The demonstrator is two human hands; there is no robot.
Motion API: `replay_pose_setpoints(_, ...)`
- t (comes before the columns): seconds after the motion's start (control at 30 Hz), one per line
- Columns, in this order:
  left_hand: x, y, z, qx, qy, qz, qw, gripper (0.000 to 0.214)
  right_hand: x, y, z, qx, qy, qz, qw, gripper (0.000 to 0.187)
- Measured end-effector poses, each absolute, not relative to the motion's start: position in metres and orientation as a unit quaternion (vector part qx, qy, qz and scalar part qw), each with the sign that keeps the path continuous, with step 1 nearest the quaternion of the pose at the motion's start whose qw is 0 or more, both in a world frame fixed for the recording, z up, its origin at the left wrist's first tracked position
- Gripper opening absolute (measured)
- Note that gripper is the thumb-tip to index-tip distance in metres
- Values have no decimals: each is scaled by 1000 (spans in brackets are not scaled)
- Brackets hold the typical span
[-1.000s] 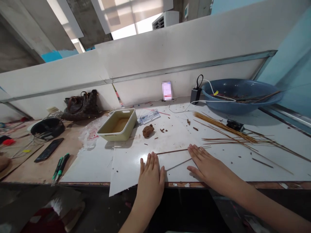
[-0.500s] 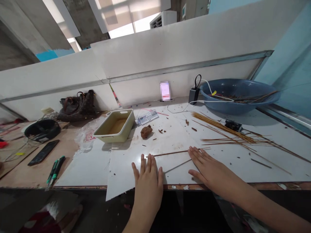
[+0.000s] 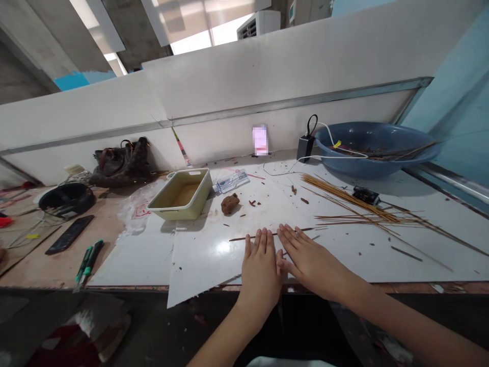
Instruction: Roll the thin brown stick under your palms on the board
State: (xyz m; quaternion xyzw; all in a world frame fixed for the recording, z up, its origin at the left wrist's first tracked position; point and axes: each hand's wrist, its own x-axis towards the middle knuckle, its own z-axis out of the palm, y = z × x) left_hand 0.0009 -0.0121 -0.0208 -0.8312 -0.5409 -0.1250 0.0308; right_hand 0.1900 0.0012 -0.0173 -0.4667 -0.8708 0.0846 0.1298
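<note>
**A:** What's the room like?

**B:** Concrete ceiling [image 3: 133, 30], AC unit [image 3: 257, 25] up past a tall white partition [image 3: 267, 66]. Below that, a wooden bench [image 3: 103, 265] w/ a big white board [image 3: 206, 255] on it, one corner sticking out over the edge.

**A:** And on top?

**B:** Blue bowl [image 3: 367, 171] far side, bundle of thin sticks [image 3: 355, 209] just in front of it, pale yellow tray [image 3: 189, 173], brown clay lump [image 3: 229, 203], handbag [image 3: 122, 165], phone [image 3: 69, 234].

**A:** What's diff from a sec ago?

**B:** Hands are closer. L hand [image 3: 261, 270] has slid right, now touching R hand [image 3: 311, 262] at the thumb side.

**A:** Grip?

**B:** No clamp. Both flat, palms down, fingers apart a bit. Thin stick [image 3: 240, 238] lies across the board right at the fingertips, both hands.
</note>
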Motion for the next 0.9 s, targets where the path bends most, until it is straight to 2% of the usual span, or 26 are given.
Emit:
replay_pose_setpoints(0.33, 5, 6, -16, -815, -564, -129, 15, 57, 187, 20, -8, -479, -867, 88, 104, 78)
replay_pose_setpoints(0.53, -6, -12, -20, -829, -541, -140, 38, 55, 197, -1, -16, -460, -878, 69, 111, 74)
replay_pose_setpoints(0.7, -13, -7, -9, -848, -520, -97, 23, 59, 204, 6, -21, -446, -885, 67, 116, 76)
replay_pose_setpoints(0.8, -17, 7, 3, -860, -505, -73, 14, 63, 210, 31, -15, -401, -907, 47, 115, 77)
replay_pose_setpoints(0.9, -21, 26, 18, -874, -478, -84, 31, 67, 218, 64, -1, -324, -938, 27, 121, 68)
